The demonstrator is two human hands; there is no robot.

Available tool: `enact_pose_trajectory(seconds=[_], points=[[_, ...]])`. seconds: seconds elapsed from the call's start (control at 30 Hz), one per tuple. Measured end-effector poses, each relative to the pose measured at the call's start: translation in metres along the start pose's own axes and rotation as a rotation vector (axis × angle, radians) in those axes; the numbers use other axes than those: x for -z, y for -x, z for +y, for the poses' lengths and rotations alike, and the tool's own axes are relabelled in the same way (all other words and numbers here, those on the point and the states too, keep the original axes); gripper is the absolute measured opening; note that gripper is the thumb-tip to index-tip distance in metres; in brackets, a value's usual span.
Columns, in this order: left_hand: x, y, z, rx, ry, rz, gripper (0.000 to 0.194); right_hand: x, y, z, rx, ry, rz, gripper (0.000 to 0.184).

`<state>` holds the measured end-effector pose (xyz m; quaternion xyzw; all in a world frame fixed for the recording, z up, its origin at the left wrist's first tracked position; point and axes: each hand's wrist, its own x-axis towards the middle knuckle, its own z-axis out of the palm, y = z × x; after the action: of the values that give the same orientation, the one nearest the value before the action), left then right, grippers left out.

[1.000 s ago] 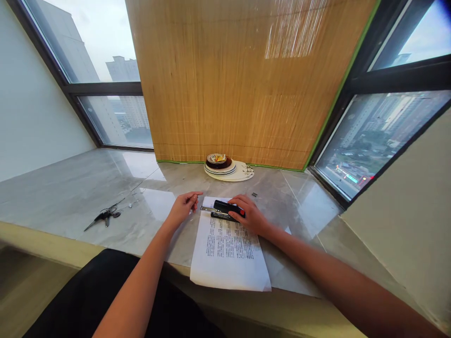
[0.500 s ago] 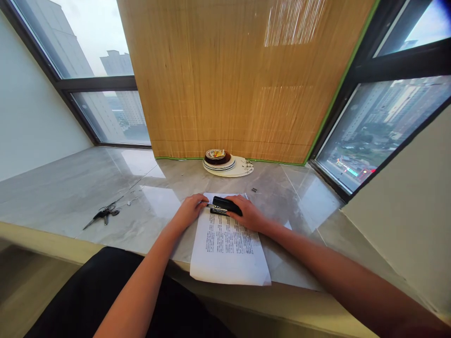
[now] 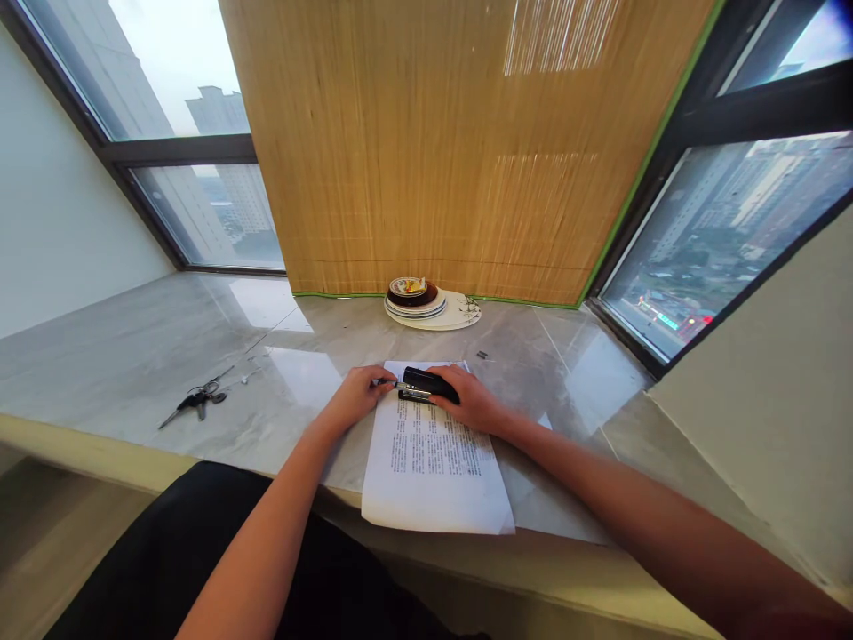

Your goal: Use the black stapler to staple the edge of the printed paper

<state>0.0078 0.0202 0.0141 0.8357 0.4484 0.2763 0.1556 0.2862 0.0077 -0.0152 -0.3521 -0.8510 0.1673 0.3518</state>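
A printed sheet of paper (image 3: 433,462) lies on the grey marble sill (image 3: 133,356), its near edge hanging over the front. A black stapler (image 3: 426,385) rests across the sheet's top edge. My right hand (image 3: 470,402) is wrapped over the stapler's back end. My left hand (image 3: 356,398) lies at the paper's top left corner, its fingers curled and pinched against the stapler's metal front tip.
A stack of plates (image 3: 430,308) stands at the back under a bamboo blind (image 3: 453,142). A bunch of keys (image 3: 196,402) lies to the left on the sill. A small dark bit (image 3: 482,356) lies behind the paper. Windows flank both sides.
My left hand has moved right from beside the paper to the stapler's front tip. The stapler's top has come down nearly flat, and its red part no longer shows.
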Motion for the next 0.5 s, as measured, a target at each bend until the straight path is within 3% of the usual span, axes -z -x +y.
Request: enact_pose_trajectory(seconds=[0.1, 0.3, 0.5], points=[[0.002, 0.002, 0.0, -0.019, 0.007, -0.002, 0.022, 0.001, 0.0, -0.001, -0.011, 0.001, -0.007, 0.046], [0.014, 0.007, -0.013, -0.207, 0.04, -0.06, 0.026, 0.0, 0.0, 0.001, -0.024, 0.004, -0.012, 0.046], [0.026, 0.008, -0.024, -0.141, 0.068, -0.081, 0.025, 0.005, -0.001, 0.001, -0.057, -0.046, -0.016, 0.039]])
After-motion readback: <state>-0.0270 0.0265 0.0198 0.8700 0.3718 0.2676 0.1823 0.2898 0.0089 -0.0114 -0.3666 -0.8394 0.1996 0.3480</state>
